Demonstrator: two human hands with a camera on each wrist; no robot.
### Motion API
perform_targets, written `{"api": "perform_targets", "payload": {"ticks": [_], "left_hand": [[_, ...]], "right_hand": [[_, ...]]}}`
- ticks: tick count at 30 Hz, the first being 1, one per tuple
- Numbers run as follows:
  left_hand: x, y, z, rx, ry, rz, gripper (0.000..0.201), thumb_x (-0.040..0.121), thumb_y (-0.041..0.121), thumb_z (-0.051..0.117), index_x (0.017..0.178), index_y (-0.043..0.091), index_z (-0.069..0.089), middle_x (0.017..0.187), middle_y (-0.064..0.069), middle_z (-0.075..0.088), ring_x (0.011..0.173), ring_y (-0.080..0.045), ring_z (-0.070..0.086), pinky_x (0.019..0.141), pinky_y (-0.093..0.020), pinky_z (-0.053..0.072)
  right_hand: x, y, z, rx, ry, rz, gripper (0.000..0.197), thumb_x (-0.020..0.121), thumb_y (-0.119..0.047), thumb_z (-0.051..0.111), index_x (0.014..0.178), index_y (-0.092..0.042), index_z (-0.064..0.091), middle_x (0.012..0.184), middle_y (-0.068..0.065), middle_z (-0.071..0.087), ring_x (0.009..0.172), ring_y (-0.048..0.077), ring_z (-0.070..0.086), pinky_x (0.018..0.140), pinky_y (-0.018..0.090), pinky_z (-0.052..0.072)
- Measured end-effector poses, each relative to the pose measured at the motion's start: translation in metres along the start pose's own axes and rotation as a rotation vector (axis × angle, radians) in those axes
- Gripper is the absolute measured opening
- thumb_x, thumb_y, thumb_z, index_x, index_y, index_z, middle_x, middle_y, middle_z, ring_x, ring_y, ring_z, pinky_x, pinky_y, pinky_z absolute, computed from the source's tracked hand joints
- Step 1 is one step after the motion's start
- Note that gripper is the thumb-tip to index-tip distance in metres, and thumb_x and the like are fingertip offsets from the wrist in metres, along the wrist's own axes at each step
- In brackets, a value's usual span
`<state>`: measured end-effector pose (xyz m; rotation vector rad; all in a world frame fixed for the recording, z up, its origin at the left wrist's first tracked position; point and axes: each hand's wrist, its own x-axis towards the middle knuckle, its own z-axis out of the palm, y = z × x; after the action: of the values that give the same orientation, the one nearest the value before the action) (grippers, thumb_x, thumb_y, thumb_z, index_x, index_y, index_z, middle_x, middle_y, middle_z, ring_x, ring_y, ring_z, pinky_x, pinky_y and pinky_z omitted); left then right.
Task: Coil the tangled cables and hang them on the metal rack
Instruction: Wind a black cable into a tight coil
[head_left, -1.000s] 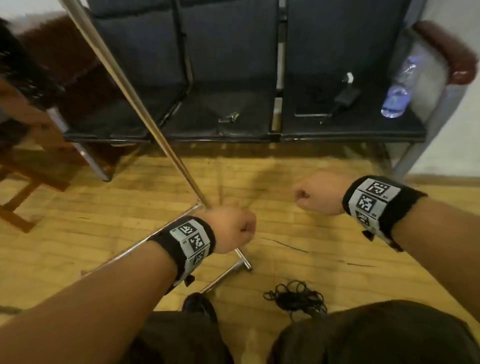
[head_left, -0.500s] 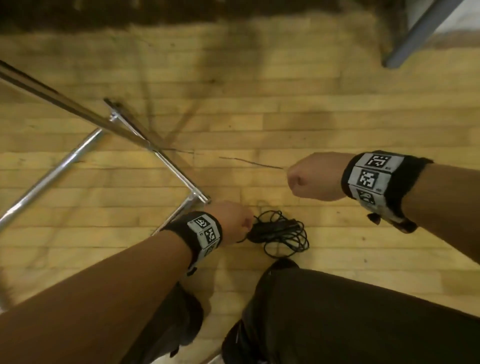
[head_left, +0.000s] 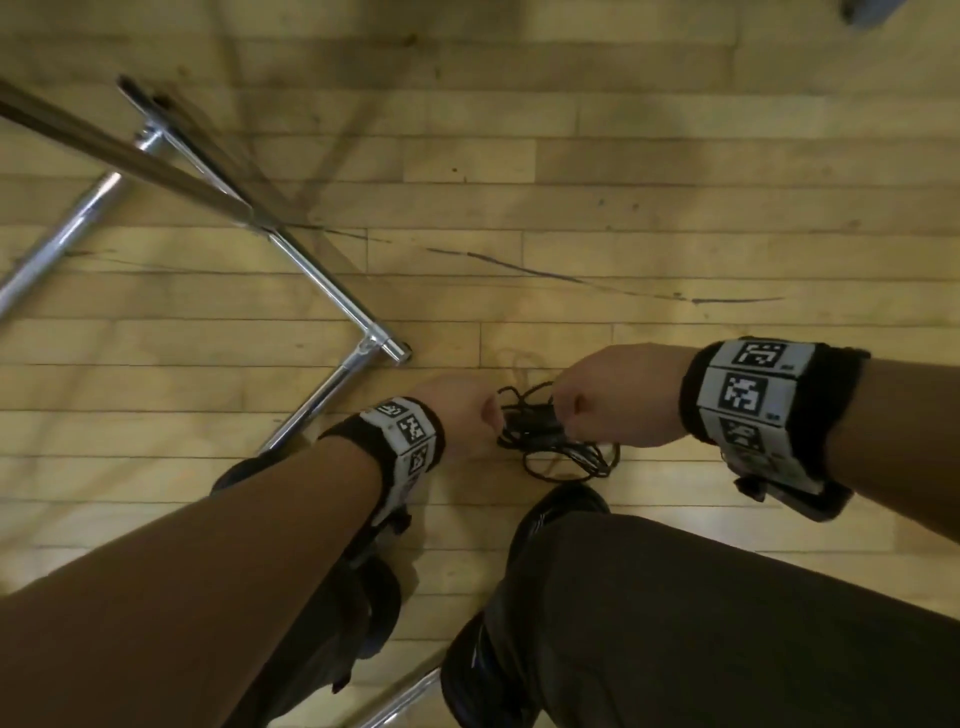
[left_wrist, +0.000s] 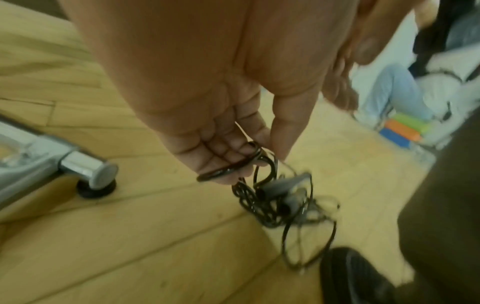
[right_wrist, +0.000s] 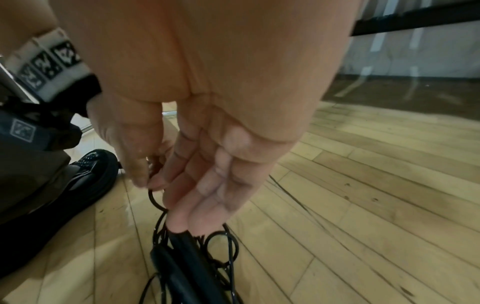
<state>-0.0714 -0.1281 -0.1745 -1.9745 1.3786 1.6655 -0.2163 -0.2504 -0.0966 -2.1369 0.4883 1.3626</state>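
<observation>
A tangle of thin black cables (head_left: 553, 441) with dark plug housings lies on the wooden floor between my feet. My left hand (head_left: 475, 415) reaches it from the left. In the left wrist view its fingers (left_wrist: 228, 156) curl under a cable loop (left_wrist: 233, 166) with the thumb beside it, and the rest of the tangle (left_wrist: 280, 203) hangs below. My right hand (head_left: 576, 415) comes in from the right. Its thumb and forefinger (right_wrist: 153, 183) pinch a thin loop above the cable bundle (right_wrist: 187, 259). The metal rack (head_left: 322, 275) shows only its chrome base tubes, left of the hands.
The rack's capped foot (left_wrist: 91, 170) stands close to my left hand. My black shoes (head_left: 561, 509) (right_wrist: 88, 170) flank the tangle. A seated person's legs (left_wrist: 389, 92) and coloured blocks (left_wrist: 405, 127) are off to one side. A grey furniture leg (head_left: 872, 8) is far ahead.
The view has tipped down to the floor. Both hands have dropped from mid-air onto the tangle; the left reached it first, and the right has now come down and pinched a loop.
</observation>
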Motion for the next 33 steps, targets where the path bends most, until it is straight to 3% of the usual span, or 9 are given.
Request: {"api": "perform_targets", "payload": {"ticks": [3,5,11,13,15,18,25,29,33], "left_hand": [[-0.036,0.011,-0.032,-0.175,0.136,0.082,0.02,0.098,0.032,0.067,0.081,0.039,0.059,0.093,0.013,0.064,0.082,-0.005,0.058,0.072,-0.027,0.048],[-0.075,0.026,-0.056,-0.322,0.234,0.172,0.023,0.094,0.037,0.066,0.073,0.04,0.06,0.078,0.016,0.065,0.072,-0.006,0.059,0.066,-0.028,0.047],[-0.221,0.061,-0.118,-0.527,0.503,0.471,0.014,0.074,0.022,0.061,0.068,0.034,0.066,0.068,0.01,0.066,0.066,-0.008,0.057,0.069,-0.032,0.047],[-0.26,0.066,-0.127,-0.533,0.673,0.521,0.014,0.075,0.017,0.061,0.077,0.031,0.066,0.077,0.006,0.071,0.072,-0.011,0.062,0.071,-0.033,0.051],[-0.297,0.063,-0.133,-0.591,0.919,0.515,0.023,0.081,0.018,0.063,0.099,0.032,0.064,0.098,0.005,0.076,0.087,-0.014,0.07,0.079,-0.037,0.059],[-0.347,0.051,-0.131,-0.603,1.199,0.359,0.059,0.083,0.031,0.072,0.137,0.043,0.05,0.125,0.015,0.062,0.11,-0.008,0.065,0.087,-0.038,0.061],[-0.419,0.035,-0.089,-0.558,0.864,0.237,0.107,0.058,0.048,0.082,0.157,0.04,0.041,0.153,0.014,0.055,0.142,-0.009,0.05,0.118,-0.051,0.044],[-0.429,0.021,-0.081,-0.308,0.798,0.171,0.035,0.074,0.074,0.062,0.101,0.055,0.072,0.099,0.025,0.075,0.098,-0.002,0.069,0.101,-0.048,0.053],[-0.412,-0.007,-0.077,-0.359,0.838,0.18,0.023,0.098,0.065,0.056,0.098,0.051,0.074,0.096,0.024,0.076,0.089,0.002,0.071,0.089,-0.037,0.055]], "right_hand": [[-0.005,-0.009,-0.017,0.103,0.1,0.002,0.056,0.098,-0.043,0.06,0.149,-0.028,0.042,0.135,-0.002,0.061,0.112,0.02,0.06,0.095,0.037,0.053],[-0.015,-0.021,-0.033,0.147,0.158,-0.033,0.068,0.091,-0.049,0.07,0.148,-0.032,0.037,0.134,-0.008,0.059,0.111,0.016,0.059,0.095,0.036,0.052],[-0.081,-0.072,-0.087,0.276,0.333,-0.211,0.02,0.093,-0.052,0.068,0.084,-0.035,0.063,0.085,-0.012,0.068,0.082,0.011,0.062,0.076,0.029,0.05],[-0.112,-0.092,-0.106,0.315,0.477,-0.2,0.022,0.096,-0.053,0.064,0.086,-0.034,0.065,0.086,-0.012,0.071,0.081,0.011,0.066,0.07,0.024,0.051],[-0.142,-0.114,-0.123,0.476,0.553,-0.244,0.027,0.1,-0.044,0.06,0.097,-0.02,0.072,0.093,0.002,0.078,0.088,0.023,0.074,0.077,0.037,0.062],[-0.195,-0.148,-0.138,0.69,0.667,-0.334,0.027,0.106,-0.033,0.055,0.106,-0.009,0.068,0.096,0.011,0.079,0.088,0.027,0.076,0.076,0.044,0.066],[-0.297,-0.226,-0.121,1.036,0.789,-0.568,0.034,0.106,-0.038,0.056,0.112,-0.006,0.062,0.089,0.016,0.073,0.068,0.032,0.077,0.056,0.038,0.063],[-0.308,-0.242,-0.108,1.349,0.936,-0.628,0.031,0.105,-0.037,0.058,0.108,-0.006,0.061,0.084,0.015,0.07,0.06,0.029,0.073,0.05,0.034,0.059],[-0.294,-0.229,-0.116,1.737,1.075,-0.583,0.029,0.102,-0.034,0.064,0.114,-0.008,0.062,0.101,0.013,0.071,0.078,0.026,0.079,0.065,0.038,0.064]]}}
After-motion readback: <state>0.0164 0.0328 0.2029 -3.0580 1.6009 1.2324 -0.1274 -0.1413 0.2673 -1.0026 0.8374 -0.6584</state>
